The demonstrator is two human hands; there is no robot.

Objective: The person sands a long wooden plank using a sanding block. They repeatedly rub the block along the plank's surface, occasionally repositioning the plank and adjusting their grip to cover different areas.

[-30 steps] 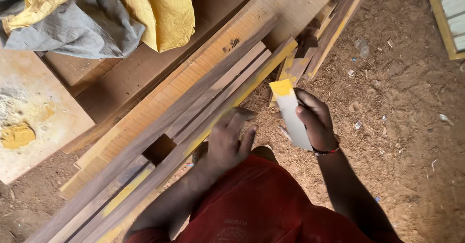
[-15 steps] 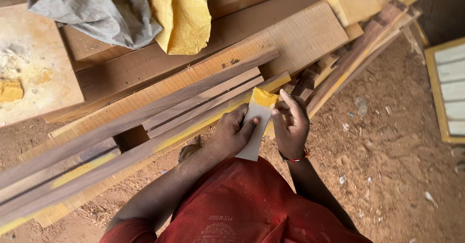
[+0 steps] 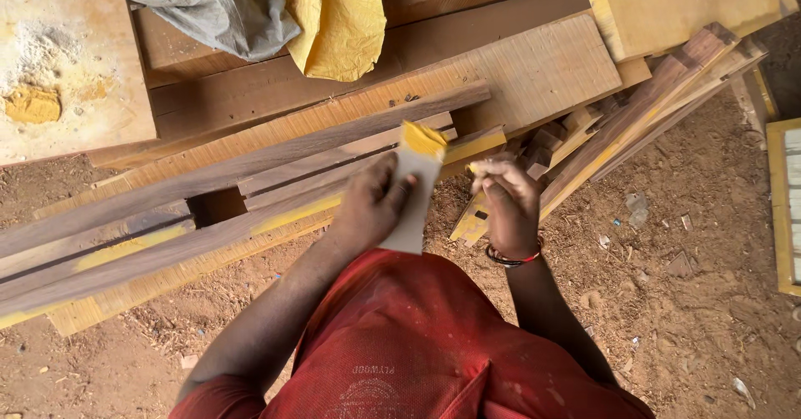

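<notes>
My left hand [image 3: 370, 208] grips a flat pale scraper [image 3: 415, 187] with a dab of yellow paste [image 3: 424, 138] on its far end. The blade lies over long dark wooden strips [image 3: 250, 164] streaked with yellow filler. My right hand [image 3: 506, 206], a bracelet on its wrist, hovers just right of the scraper with fingers loosely curled and nothing in it. Its fingertips are near a short strip [image 3: 469, 219] that leans on the ground. A red shirt fills the bottom of the view.
A wide light plank [image 3: 542, 68] lies behind the strips. Grey cloth [image 3: 209, 6] and a yellow bag [image 3: 342, 18] sit on boards at the top. At left, a board [image 3: 83, 127] carries a yellow paste lump [image 3: 32, 103]. More strips [image 3: 659, 102] angle right; sawdust ground [image 3: 684, 302].
The scraper passed from my right hand into my left hand. My right hand let go and drew slightly right. The view shifted, so the boards sit lower in the frame.
</notes>
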